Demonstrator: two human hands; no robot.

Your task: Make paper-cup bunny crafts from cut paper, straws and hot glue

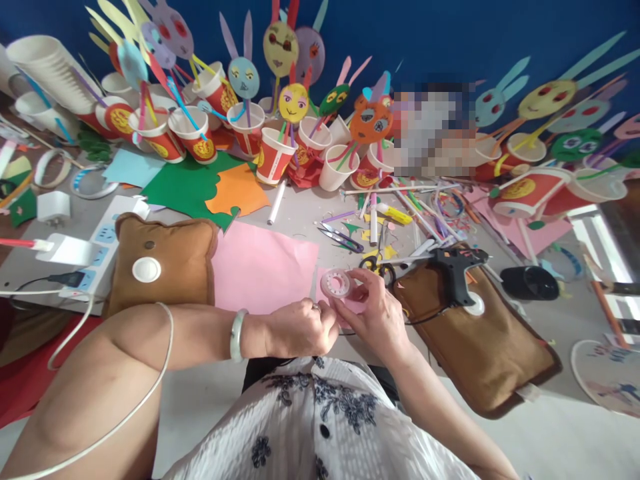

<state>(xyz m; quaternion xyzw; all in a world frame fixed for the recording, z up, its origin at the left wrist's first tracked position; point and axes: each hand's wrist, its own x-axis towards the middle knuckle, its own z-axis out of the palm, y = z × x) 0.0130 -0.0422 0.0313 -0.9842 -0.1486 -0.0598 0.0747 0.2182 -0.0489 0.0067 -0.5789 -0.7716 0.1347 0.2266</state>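
Observation:
Near the table's front edge, my right hand holds a small round roll, pale pink with a ring-shaped core, between thumb and fingers. My left hand is closed beside it, with fingertips pinched close to the roll; what they hold, if anything, is too small to make out. A jade-coloured bangle circles the left wrist. Behind the left hand lies a large pink paper sheet. Some pink paper also shows under the roll.
Brown cushions lie left and right. A black glue gun rests on the right one. Scissors, pens and straws lie beyond the hands. Decorated cups line the back. A power strip stands left; a white cable crosses the left arm.

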